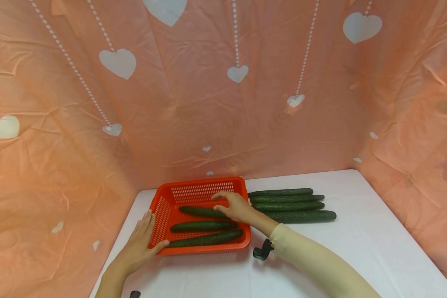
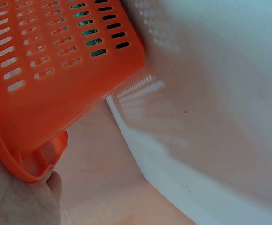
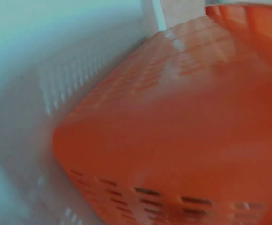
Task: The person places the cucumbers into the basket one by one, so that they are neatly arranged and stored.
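A red-orange plastic basket [image 1: 201, 249] with slotted walls stands on the white table; three cucumbers lie in it: a back one [image 1: 197, 211], a middle one [image 1: 205, 226] and a front one [image 1: 208, 239]. My left hand [image 1: 139, 240] rests on the basket's left rim, fingers stretched along it and thumb over the front corner. The left wrist view catches its palm [image 2: 21, 201] against the rim. Reaching over the right side of the basket, my right hand [image 1: 238, 207] has thumb and fingers apart, with nothing between them. It overlaps the right end of the back cucumber.
Several more cucumbers [image 1: 298, 216] lie side by side on the table [image 1: 365, 231], right of the basket. A peach cloth [image 1: 283, 140] with pale hearts hangs behind and at both sides. The right wrist view is filled mostly by the basket's outer wall [image 3: 173, 136].
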A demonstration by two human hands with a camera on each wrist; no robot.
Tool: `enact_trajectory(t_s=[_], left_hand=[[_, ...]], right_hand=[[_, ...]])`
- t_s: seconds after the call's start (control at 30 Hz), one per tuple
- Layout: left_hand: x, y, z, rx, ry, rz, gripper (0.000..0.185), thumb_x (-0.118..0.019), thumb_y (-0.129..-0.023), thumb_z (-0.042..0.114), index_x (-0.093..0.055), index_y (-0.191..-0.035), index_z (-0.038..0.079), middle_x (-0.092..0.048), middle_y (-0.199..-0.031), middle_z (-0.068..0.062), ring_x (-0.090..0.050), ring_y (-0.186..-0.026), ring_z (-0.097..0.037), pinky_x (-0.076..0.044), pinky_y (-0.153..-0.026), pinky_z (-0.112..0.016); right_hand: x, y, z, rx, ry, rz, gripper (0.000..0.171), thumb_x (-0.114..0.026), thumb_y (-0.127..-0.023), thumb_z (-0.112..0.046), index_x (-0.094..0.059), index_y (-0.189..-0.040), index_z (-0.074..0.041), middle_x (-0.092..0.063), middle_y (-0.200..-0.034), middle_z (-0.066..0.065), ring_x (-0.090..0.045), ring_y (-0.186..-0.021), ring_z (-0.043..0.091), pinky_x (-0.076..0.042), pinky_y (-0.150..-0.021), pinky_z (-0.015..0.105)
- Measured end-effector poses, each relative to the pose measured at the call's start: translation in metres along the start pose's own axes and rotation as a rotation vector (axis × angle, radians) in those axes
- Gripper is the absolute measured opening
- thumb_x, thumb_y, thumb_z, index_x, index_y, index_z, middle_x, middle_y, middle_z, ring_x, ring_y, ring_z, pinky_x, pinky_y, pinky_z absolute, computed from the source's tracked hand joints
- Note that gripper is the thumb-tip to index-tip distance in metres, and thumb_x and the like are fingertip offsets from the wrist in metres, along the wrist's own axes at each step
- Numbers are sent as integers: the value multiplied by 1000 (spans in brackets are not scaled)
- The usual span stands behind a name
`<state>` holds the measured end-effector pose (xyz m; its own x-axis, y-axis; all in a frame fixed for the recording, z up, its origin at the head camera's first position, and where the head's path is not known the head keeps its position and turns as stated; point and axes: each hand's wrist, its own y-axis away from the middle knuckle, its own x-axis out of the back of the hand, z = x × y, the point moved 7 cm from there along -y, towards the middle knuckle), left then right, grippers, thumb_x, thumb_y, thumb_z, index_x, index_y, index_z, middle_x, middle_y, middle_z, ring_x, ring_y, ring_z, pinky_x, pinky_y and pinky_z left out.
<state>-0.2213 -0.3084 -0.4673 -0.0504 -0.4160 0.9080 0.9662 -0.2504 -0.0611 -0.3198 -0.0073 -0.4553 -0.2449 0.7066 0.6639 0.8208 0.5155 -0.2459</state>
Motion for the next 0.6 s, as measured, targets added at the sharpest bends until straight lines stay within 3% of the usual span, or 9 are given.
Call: enact_trajectory(t_s=[0.1,0.27,0.47,0.6], left_hand=[[-1,0,-1,-2,-4,1,105,-66,-103,55,-14,-168,-9,-1,-178,-27,-1,-164,-46,14,-130,-31],[-2,0,-2,0,-8,6,105,-66,-102,55,-15,-168,-9,-2,-178,-27,-2,-164,-46,8,-134,-42],[-2,1,-1,-5,-8,13,105,-66,-103,55,-15,-168,-9,-2,-178,-27,-3,-164,-47,16,-127,-25],[-2,1,-1,-2,-4,9,105,-66,-103,55,-14,-168,-9,-1,-178,-27,-2,-164,-47,18,-126,-22]], right_hand=[[10,4,4,41,-107,73,32,-75,-103,-17,-72,-134,-7,-73,-135,10,-66,-130,31,-52,-112,54],[27,17,11,72,-154,162,30,-72,-104,-12,-72,-134,-7,-71,-134,9,-64,-131,32,-50,-113,56],[51,38,24,71,-152,235,30,-74,-103,-14,-73,-132,-10,-71,-134,11,-67,-124,35,-54,-106,61],[66,56,34,76,-140,259,31,-76,-101,-12,-73,-132,-7,-72,-133,12,-69,-121,37,-57,-103,61]])
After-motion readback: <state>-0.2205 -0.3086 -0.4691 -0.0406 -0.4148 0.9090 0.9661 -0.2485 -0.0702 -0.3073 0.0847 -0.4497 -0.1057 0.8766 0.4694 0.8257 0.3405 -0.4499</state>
